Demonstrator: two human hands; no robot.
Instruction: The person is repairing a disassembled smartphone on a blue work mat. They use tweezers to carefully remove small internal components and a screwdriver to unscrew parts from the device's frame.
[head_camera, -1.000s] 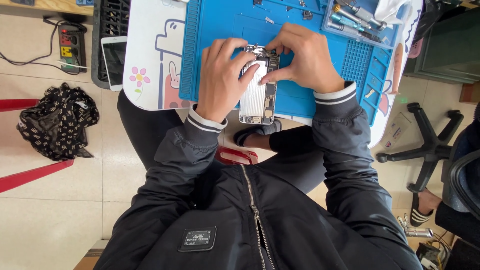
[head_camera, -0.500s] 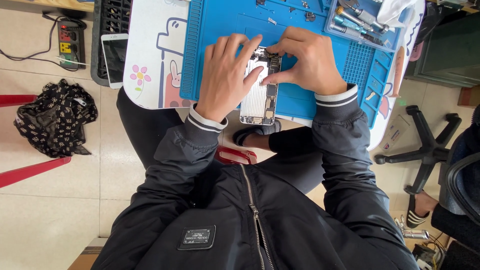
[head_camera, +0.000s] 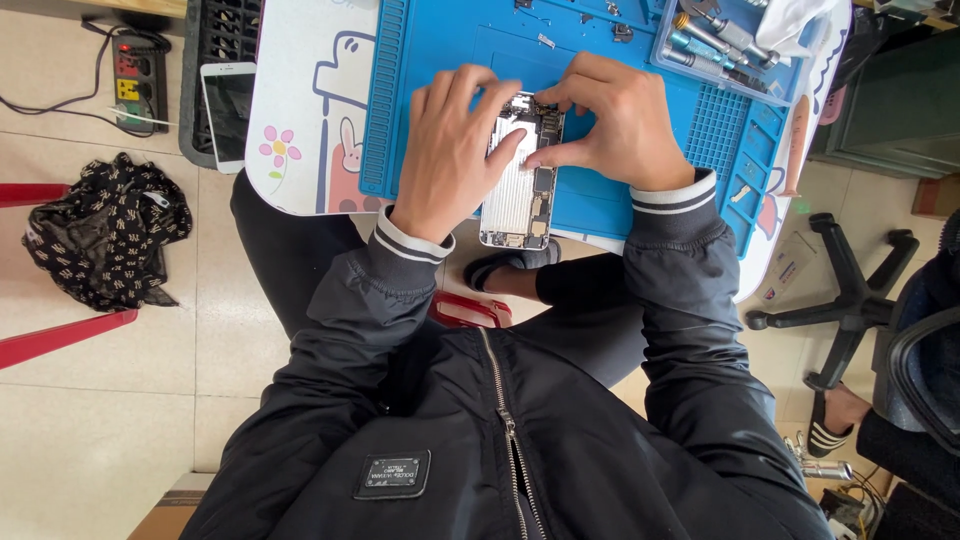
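An opened phone body (head_camera: 517, 185), silver inside with small dark parts, lies on a blue work mat (head_camera: 440, 60) at the near edge of a small white table. My left hand (head_camera: 450, 150) rests on its left side, index finger laid across the metal plate. My right hand (head_camera: 610, 125) pinches at the phone's upper right corner, thumb and fingertips closed on a small part there. What sits between the fingertips is too small to tell.
A tray of screwdrivers and tools (head_camera: 720, 40) stands at the mat's far right. A white phone (head_camera: 228, 115) lies left of the table beside a power strip (head_camera: 140, 75). A black spotted bag (head_camera: 105, 230) is on the floor left; an office chair base (head_camera: 850, 290) right.
The view has drifted slightly. Both hands stay on the phone; my left fingers have shifted a little over the plate while the right fingertips keep working at the top corner.
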